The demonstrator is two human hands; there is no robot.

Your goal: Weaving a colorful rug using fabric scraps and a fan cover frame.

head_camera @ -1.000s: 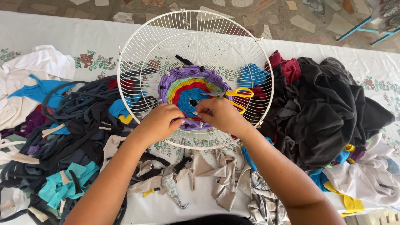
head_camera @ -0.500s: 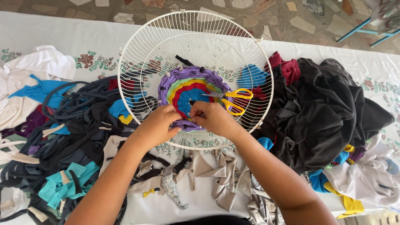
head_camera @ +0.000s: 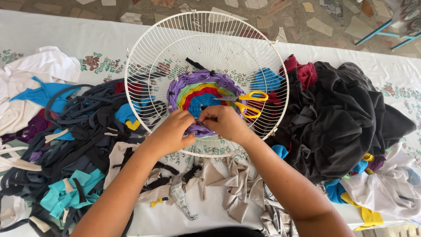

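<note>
Pinching soft purple fabric strip (head_camera: 199,130), both hands' fingers (head_camera: 186,120) work the round woven disc (head_camera: 202,98) on wire guard (head_camera: 144,57).

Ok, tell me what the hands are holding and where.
Both hands, left hand and right hand, pinch the purple outer edge of the woven cloth circle with their fingers, at its near rim.

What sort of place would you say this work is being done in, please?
Probably a home craft table outdoors or on a patio: a floral tablecloth lies over stone-chip paving, with heaps of fabric strips and a white wire fan guard serving as a weaving frame.
</note>
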